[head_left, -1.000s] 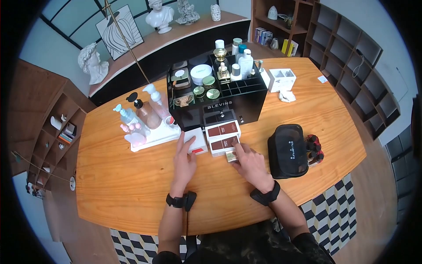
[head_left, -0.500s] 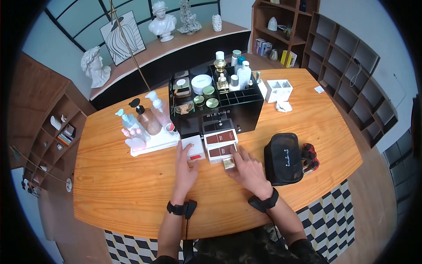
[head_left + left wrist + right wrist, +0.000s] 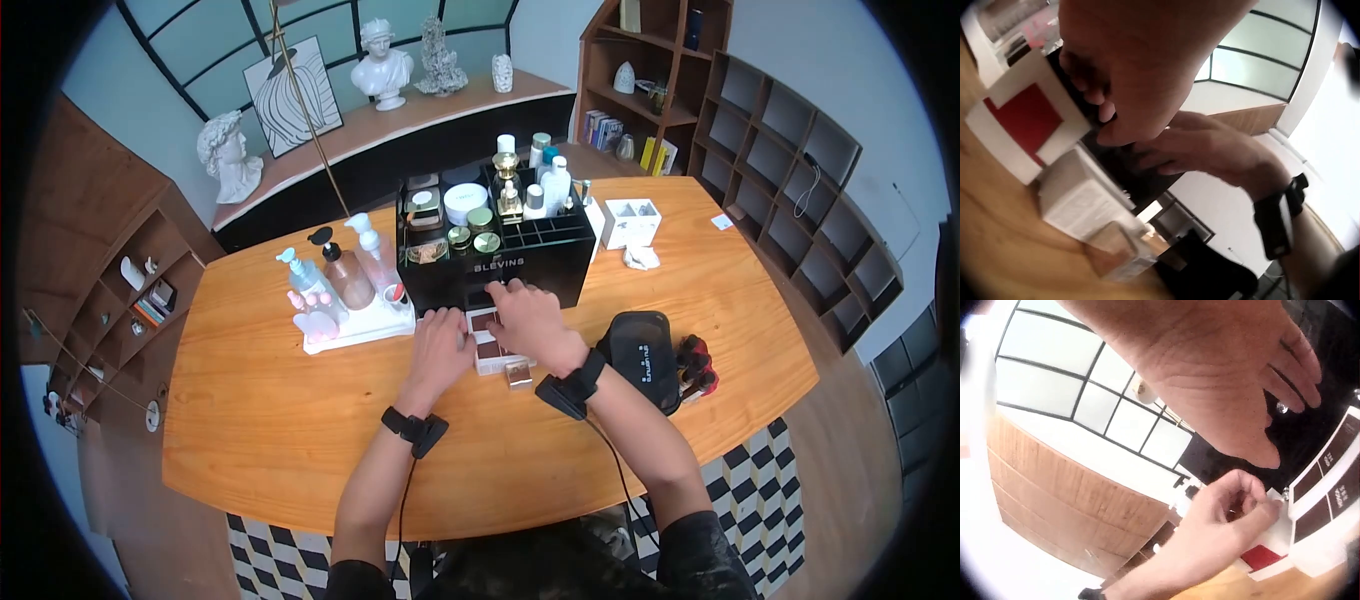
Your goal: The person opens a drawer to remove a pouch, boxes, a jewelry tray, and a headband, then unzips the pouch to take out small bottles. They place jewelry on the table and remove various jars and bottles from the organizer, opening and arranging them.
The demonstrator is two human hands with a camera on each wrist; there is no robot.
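Note:
A black cosmetics organizer (image 3: 540, 275) marked BLEVINS stands in front of both hands. At its lower left front, my left hand (image 3: 442, 350) has curled fingers, with thumb and index pinching at a small clear drawer knob (image 3: 1285, 493). My right hand (image 3: 530, 322) reaches over the boxes, its fairly straight fingers at the middle of the drawer front near another knob (image 3: 1282, 407). Below the hands are white boxes with brown tops (image 3: 1313, 519) and a small box (image 3: 518, 375). A white box with a red patch (image 3: 1025, 119) is mostly hidden under the left hand in the head view.
Pump bottles (image 3: 345, 275) stand on a white tray (image 3: 365, 330) at left. A black mesh case (image 3: 640, 350) and small dark bottles (image 3: 697, 365) are at right. Jars (image 3: 465, 204) and bottles fill the organizer's top. A white box (image 3: 630, 222) and crumpled tissue (image 3: 641, 258) lie behind.
My left hand has moved from the side of the red-patched box to the organizer's lower front. My right hand has left the small box and moved up to the drawer front.

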